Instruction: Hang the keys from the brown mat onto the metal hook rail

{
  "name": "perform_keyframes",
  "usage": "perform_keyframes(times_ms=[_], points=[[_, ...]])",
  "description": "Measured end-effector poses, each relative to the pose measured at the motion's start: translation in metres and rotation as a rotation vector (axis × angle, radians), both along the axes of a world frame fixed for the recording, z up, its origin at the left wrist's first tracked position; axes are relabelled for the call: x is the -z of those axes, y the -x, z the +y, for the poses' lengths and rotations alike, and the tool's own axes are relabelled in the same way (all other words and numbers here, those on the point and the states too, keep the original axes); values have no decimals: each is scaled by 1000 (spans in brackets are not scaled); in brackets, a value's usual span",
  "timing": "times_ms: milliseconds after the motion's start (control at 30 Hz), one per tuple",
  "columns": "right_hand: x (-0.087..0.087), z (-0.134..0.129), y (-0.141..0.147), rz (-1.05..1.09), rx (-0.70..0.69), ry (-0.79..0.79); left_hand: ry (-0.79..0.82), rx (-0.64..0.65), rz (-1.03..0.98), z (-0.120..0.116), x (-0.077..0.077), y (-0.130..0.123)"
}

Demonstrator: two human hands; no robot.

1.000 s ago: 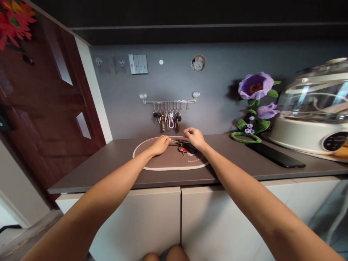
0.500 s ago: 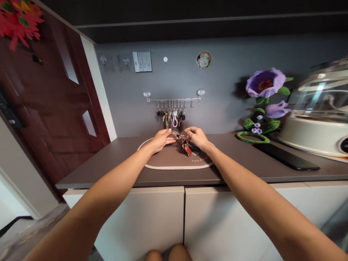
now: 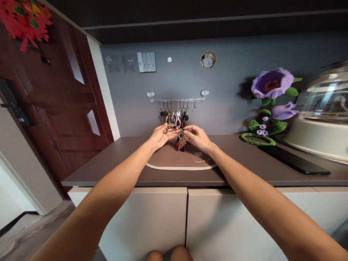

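Observation:
A bunch of keys (image 3: 180, 142) with a red piece hangs between my two hands, low over the oval brown mat (image 3: 174, 159). My left hand (image 3: 160, 136) grips the beaded strap (image 3: 170, 127) of that bunch between thumb and fingers. On the other side, my right hand (image 3: 198, 137) has thumb and fingers pinched at the key ring beside the keys. Behind them, a hook rail (image 3: 178, 100) on the grey wall carries several keys, one with a pink loop (image 3: 177, 119).
On the counter (image 3: 95, 163) at the right lie a black phone (image 3: 295, 159), a purple fabric flower (image 3: 272, 85) with a green base, and a cream appliance (image 3: 312, 134) with a clear cover. A dark red door (image 3: 65, 119) stands left. A dark shelf (image 3: 190, 21) hangs above.
The keys have turned to hang more directly down between my hands, and the strap is lifted a little near my left fingers. The view has shifted slightly left.

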State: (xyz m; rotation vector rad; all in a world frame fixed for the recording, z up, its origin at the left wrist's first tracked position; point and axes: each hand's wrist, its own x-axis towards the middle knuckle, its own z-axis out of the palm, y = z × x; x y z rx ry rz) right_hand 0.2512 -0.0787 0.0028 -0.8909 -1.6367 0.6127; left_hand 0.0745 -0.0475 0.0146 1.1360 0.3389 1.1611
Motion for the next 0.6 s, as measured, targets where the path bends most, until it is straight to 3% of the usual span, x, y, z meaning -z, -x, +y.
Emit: perform_keyframes(times_ms=[200,600], points=[[-1,-2,3,-61,-3,-92,-13,28,-51,4,2,0],[0,0,5,15,-61,-2,-36,50,-22,1,2,-2]])
